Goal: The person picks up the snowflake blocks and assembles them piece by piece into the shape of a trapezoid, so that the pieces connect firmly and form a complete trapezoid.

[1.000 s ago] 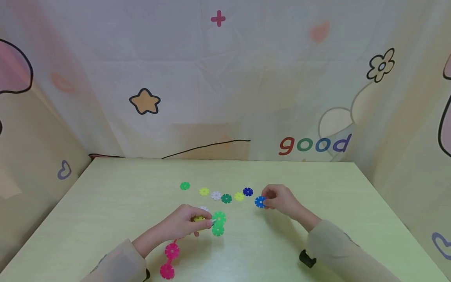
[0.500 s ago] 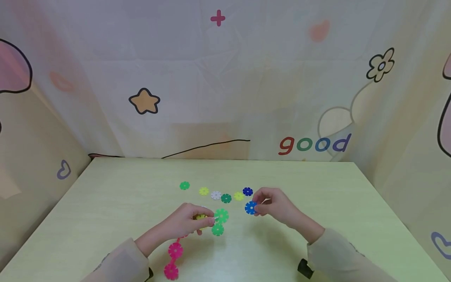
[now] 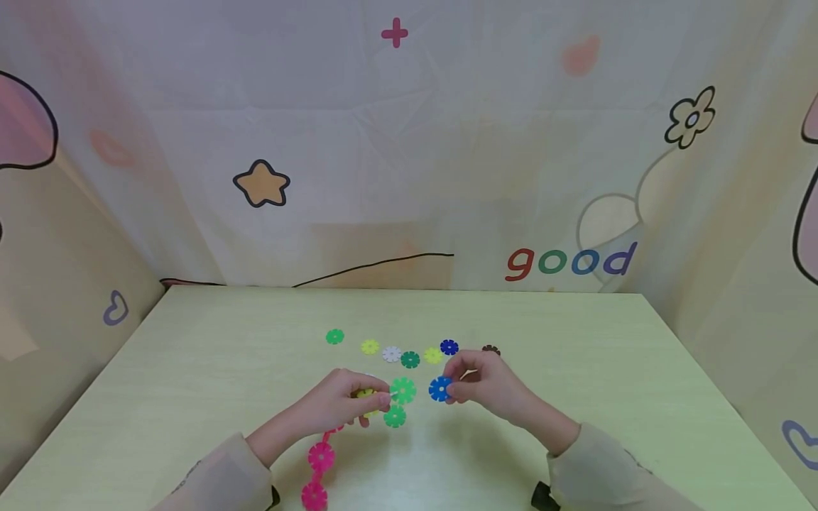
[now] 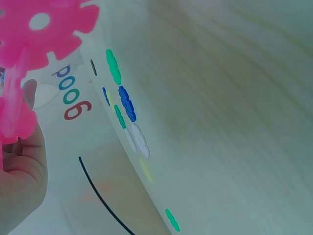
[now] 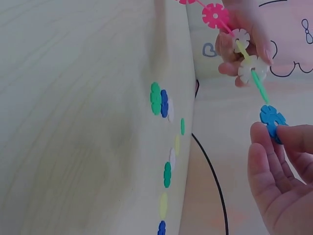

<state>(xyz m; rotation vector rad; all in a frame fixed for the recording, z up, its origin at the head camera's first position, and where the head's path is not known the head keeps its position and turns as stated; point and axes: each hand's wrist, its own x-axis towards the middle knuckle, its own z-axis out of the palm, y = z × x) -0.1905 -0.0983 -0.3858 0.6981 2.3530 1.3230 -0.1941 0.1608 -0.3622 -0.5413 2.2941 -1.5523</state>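
Note:
In the head view my left hand (image 3: 348, 401) grips a chain of interlocking notched plastic discs (snowflake discs). Pink discs (image 3: 322, 456) hang below that hand, and a green disc (image 3: 403, 390) sticks out past its fingertips. The right wrist view shows the chain's pink disc (image 5: 215, 15), white disc (image 5: 253, 71) and edge-on green disc (image 5: 260, 87). My right hand (image 3: 492, 383) pinches a blue snowflake disc (image 3: 439, 389) between thumb and fingers. A narrow gap parts the blue disc from the green one in the head view. My left fingers partly hide the chain's middle.
Loose discs lie on the pale table (image 3: 211, 369): a light green disc (image 3: 335, 336), a dark green disc (image 3: 410, 360), a dark blue disc (image 3: 449, 347) and several others. A brown disc (image 3: 491, 350) is partly behind my right hand. A printed curtain (image 3: 409, 177) stands behind.
My right hand has carried the blue disc left and nearer, towards the chain's green end. The brown disc has come into sight. My left hand and the chain have shifted slightly right.

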